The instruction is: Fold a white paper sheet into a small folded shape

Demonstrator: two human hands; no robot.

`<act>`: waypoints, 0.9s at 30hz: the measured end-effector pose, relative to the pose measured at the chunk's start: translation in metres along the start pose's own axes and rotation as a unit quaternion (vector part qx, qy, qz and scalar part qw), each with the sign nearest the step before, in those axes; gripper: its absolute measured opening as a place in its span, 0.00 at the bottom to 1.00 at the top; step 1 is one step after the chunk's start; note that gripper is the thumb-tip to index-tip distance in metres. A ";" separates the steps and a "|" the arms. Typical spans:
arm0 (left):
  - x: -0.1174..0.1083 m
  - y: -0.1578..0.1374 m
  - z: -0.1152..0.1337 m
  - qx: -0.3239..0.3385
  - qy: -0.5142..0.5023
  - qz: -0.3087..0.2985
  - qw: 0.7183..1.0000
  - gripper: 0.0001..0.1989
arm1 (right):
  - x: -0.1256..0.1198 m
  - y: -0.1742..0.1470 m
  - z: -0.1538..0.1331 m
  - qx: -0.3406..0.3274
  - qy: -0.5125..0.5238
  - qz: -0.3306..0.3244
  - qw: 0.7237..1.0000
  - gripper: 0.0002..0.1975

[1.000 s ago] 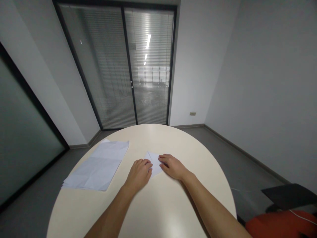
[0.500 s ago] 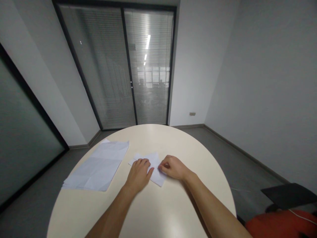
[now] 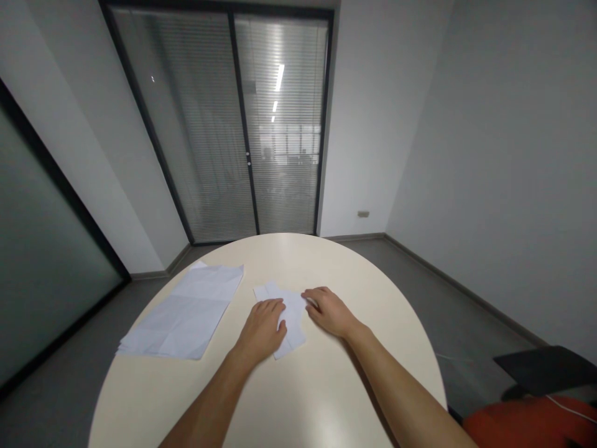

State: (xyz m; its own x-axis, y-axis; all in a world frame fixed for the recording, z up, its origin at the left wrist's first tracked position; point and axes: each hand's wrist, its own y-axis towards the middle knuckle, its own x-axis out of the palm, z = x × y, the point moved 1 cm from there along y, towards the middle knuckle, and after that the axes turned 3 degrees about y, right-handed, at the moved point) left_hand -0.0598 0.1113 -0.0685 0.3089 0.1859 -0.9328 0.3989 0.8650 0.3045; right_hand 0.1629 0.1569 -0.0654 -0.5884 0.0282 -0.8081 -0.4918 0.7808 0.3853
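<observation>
A small folded sheet of white paper (image 3: 293, 317) lies on the pale round table (image 3: 289, 398) between my hands. My left hand (image 3: 263, 326) rests over its left part, fingers stretched forward and thumb apart, hiding some of the paper. At the paper's right edge is my right hand (image 3: 329, 311). Its fingertips reach the upper right corner, with the thumb apart from the index finger. I cannot tell how firmly they touch it.
Several larger white sheets (image 3: 186, 317) with crease lines lie stacked on the table's left side. A black chair part (image 3: 545, 367) and something red (image 3: 527, 423) stand at the lower right. Beyond the table is a glass door (image 3: 280, 186) with blinds.
The small paper has turned, its lower corner swinging leftward. My right hand has gone from a pinch at the paper's right edge to spread fingers. My left hand stays nearly in place.
</observation>
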 end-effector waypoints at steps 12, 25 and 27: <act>-0.004 0.000 0.004 -0.003 -0.005 -0.001 1.000 0.16 | -0.001 -0.001 0.001 -0.004 0.014 -0.009 1.000 0.14; -0.013 -0.001 0.009 -0.002 0.021 -0.021 1.000 0.18 | -0.009 0.002 -0.006 -0.027 0.036 0.018 0.999 0.09; -0.014 0.000 0.009 0.007 0.020 -0.023 1.000 0.16 | -0.010 0.002 -0.007 -0.031 0.036 0.023 0.999 0.09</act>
State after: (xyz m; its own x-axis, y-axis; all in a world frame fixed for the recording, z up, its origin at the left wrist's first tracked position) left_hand -0.0562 0.1044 -0.0540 0.2561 0.1651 -0.9524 0.4244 0.8660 0.2643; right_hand 0.1638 0.1537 -0.0536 -0.6550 0.0173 -0.7554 -0.4999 0.7398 0.4503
